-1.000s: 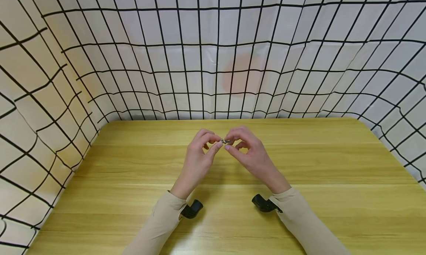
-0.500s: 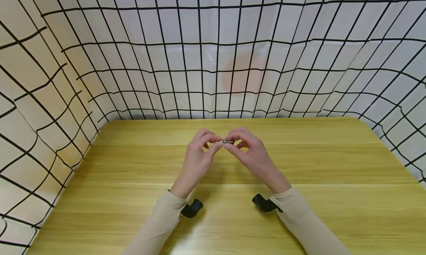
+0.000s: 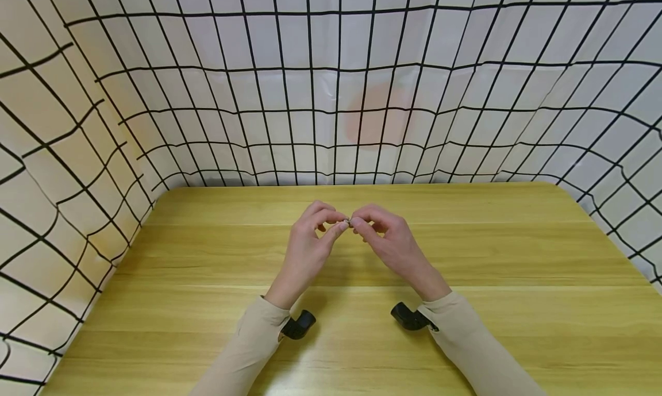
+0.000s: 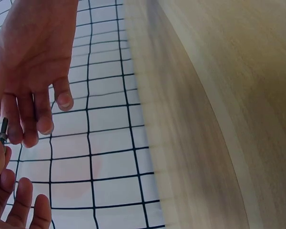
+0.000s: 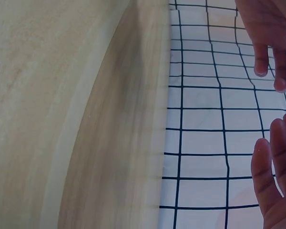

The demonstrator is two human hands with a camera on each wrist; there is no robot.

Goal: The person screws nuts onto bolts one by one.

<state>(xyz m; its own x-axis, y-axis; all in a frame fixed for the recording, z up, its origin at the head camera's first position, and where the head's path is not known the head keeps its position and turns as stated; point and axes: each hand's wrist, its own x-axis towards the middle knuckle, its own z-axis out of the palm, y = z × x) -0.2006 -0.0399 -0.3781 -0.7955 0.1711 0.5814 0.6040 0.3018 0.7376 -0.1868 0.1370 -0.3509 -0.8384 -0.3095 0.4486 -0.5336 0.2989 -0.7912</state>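
Between the two hands, over the table, is a small dark metal bolt [image 3: 349,222] with a wider nut-like collar, seen closer in the left wrist view as a thin shaft [image 4: 4,126]. The left hand [image 3: 308,241] pinches one end of it between thumb and index finger. At the other end, the right hand [image 3: 394,242] has its thumb and index finger on the bolt, the thumb lying across and hiding much of the shaft. In the right wrist view both hands show only in part, and the bolt is out of the picture.
A light wood-grain table [image 3: 207,258] lies below the hands. Black netting [image 3: 336,68] over white sheeting rises behind it and along both sides. A black wrist-worn device [image 3: 299,325] pokes from the left sleeve, another [image 3: 410,316] from the right.
The right thumb has slid up and across the index finger, covering the shaft that showed before. The right fingers have curled in a little; the left hand has barely moved.
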